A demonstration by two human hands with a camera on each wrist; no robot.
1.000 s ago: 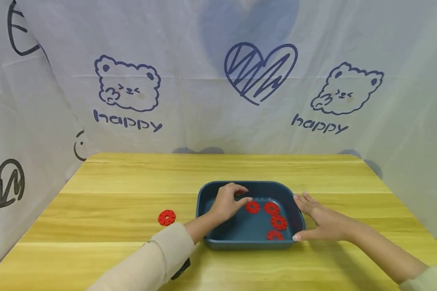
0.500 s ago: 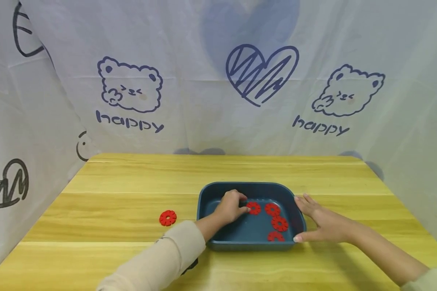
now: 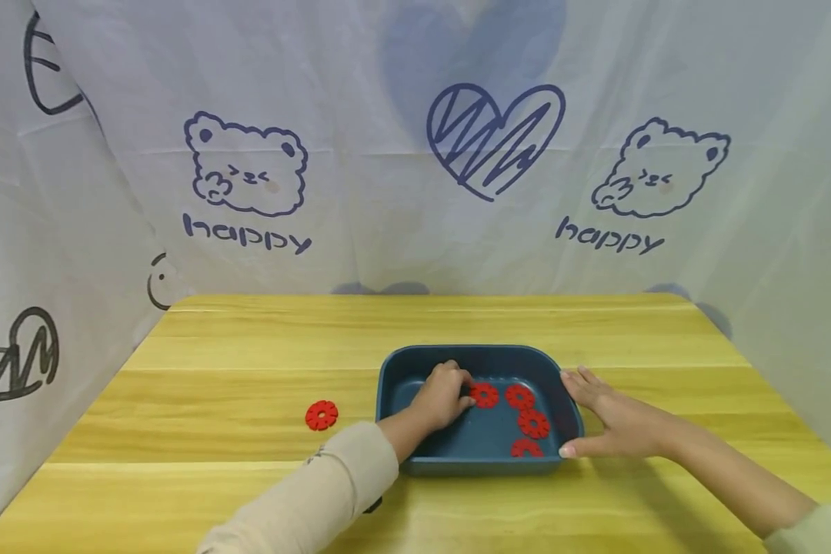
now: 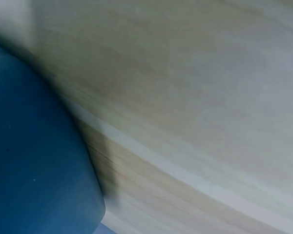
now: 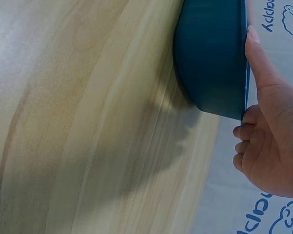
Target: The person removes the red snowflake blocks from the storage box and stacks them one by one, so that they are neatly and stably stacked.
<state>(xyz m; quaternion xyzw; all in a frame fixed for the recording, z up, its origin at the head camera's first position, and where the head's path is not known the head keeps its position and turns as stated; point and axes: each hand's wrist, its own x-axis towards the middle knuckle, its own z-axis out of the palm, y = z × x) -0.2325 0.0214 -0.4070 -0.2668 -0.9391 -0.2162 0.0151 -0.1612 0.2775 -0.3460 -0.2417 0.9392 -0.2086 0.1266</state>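
Note:
A dark blue bin (image 3: 478,465) stands on the table. Several red notched discs lie inside, among them one (image 3: 485,395) beside my left hand (image 3: 439,400). This hand reaches down into the bin, its bent fingers and thumb apart at that disc's left edge; whether they touch it is unclear. My right hand (image 3: 619,423) spans the right end of the bin, fingers and thumb touching the rim. In the right wrist view, the right hand (image 5: 276,131) rests its thumb along the rim of the bin (image 5: 215,58). The left wrist view shows the bin's side (image 4: 39,156) but no hand.
Another red disc (image 3: 322,415) lies on the wooden table (image 3: 180,415), left of the bin. A small black object (image 3: 373,505) shows partly beside the left sleeve. A pale cloth with bear and heart drawings (image 3: 360,192) hangs behind the table.
My left hand has moved a little right and down inside the bin, its fingertips closer to the leftmost disc there. The right hand has stayed at the rim.

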